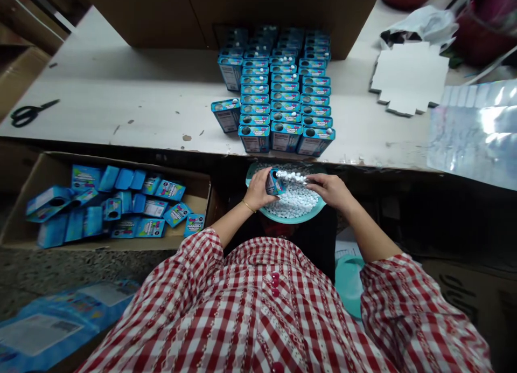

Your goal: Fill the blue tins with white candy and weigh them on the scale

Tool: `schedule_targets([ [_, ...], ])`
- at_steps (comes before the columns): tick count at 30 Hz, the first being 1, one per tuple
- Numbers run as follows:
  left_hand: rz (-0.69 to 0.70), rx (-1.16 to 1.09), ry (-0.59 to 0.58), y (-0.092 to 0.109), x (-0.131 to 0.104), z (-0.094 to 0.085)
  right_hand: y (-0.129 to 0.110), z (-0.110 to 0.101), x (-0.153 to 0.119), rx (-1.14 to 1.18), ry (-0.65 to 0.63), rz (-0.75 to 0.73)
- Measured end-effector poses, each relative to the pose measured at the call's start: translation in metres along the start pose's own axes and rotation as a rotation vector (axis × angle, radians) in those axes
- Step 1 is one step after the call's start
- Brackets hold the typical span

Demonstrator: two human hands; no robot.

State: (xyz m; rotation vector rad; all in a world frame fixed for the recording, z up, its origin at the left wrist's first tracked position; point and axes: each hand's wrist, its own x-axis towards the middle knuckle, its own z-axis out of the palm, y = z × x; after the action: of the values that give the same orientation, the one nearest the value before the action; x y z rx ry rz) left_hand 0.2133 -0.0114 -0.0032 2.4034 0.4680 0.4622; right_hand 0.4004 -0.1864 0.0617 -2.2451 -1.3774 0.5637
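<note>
In the head view my left hand (258, 191) is closed around a small blue tin (274, 182), tilted with its opening toward the right. My right hand (329, 190) pinches the end of what looks like a small scoop (305, 180), mostly hidden under a heap of white candies (288, 176). That heap reaches the mouth of the tin. Both hands are above a turquoise bowl (291, 220) on my lap, which holds many more small white candies (293, 203).
Rows of upright blue tins (285, 128) stand on the white table (161, 103), some with white candies on top. A cardboard box (109, 248) of loose tins sits at left. Black scissors (30, 114), white cut card (407, 79) and a turquoise lid (349, 287) lie around.
</note>
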Motion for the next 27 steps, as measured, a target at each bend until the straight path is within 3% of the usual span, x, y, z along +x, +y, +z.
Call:
schedule_targets([
  [6,0.018,0.037,-0.027,0.007,0.001,0.008,-0.066,-0.036,0.012,-0.543,-0.235,0.059],
  [10,0.012,0.007,-0.033,0.005,-0.002,0.009,-0.091,-0.039,0.020,-0.633,-0.286,0.032],
  [16,0.028,-0.023,-0.032,0.004,-0.002,0.008,-0.105,-0.042,0.020,-0.647,-0.271,-0.019],
  [19,-0.013,-0.073,0.006,0.000,-0.004,0.006,-0.092,-0.049,0.007,-0.651,-0.234,0.000],
  [22,-0.106,-0.178,0.063,-0.008,-0.009,0.001,-0.053,-0.044,-0.010,-0.654,-0.225,0.113],
  [24,-0.184,-0.266,0.097,-0.016,-0.014,0.000,-0.022,-0.024,-0.018,-0.653,-0.277,0.194],
  [27,-0.307,-0.395,0.125,-0.029,-0.018,0.006,0.010,0.027,-0.016,-0.578,-0.358,0.255],
])
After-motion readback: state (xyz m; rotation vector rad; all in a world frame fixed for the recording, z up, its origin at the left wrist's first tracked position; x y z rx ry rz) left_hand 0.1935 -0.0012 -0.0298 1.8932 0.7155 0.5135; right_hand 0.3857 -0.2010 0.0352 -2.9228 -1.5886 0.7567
